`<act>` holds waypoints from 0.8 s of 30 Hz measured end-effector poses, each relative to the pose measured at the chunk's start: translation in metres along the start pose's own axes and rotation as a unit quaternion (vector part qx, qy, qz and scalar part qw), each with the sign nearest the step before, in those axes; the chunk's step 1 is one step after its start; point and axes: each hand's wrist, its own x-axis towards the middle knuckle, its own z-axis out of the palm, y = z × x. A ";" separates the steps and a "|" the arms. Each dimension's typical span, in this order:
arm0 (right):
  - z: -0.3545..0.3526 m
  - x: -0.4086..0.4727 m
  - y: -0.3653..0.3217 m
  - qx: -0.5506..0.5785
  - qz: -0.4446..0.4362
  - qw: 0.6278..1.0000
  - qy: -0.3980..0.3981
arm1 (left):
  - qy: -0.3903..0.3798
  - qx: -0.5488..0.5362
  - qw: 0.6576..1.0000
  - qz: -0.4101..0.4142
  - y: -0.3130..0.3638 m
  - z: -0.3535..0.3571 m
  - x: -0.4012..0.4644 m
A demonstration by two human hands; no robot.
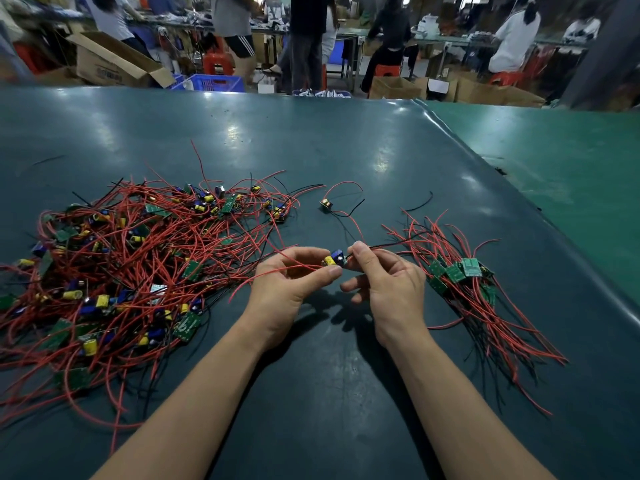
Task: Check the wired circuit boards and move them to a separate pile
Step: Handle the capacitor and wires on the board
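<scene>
You have one small wired circuit board (335, 260) pinched between both hands just above the counter (346, 150) — left hand (291, 289) gripping its near end, right hand (384, 282) nipping the far edge where the wires leave. It looks light and stiff, its red leads (277, 271) limp and prone to snagging — hold it by the board edges, not the wires, between the tangled heap (138, 258) and the sorted pile (464, 282).

You are in an electronics assembly workshop: wired circuit boards (138, 258) heaped on your green-matted desk (311, 150), cardboard boxes (114, 62), and workers (512, 39) at long benches behind.
</scene>
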 end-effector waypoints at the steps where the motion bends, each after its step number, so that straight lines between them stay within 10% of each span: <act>1: -0.001 0.000 0.000 0.001 0.003 1.000 -0.003 | 0.002 0.008 1.000 0.001 0.001 0.001 -0.001; 16: -0.020 0.019 -0.013 0.119 -0.026 0.979 0.162 | 0.069 0.016 0.991 0.110 0.013 -0.004 -0.002; 24: -0.018 0.019 -0.015 0.280 0.112 0.947 0.114 | 0.032 -0.016 0.994 0.108 0.006 -0.010 0.003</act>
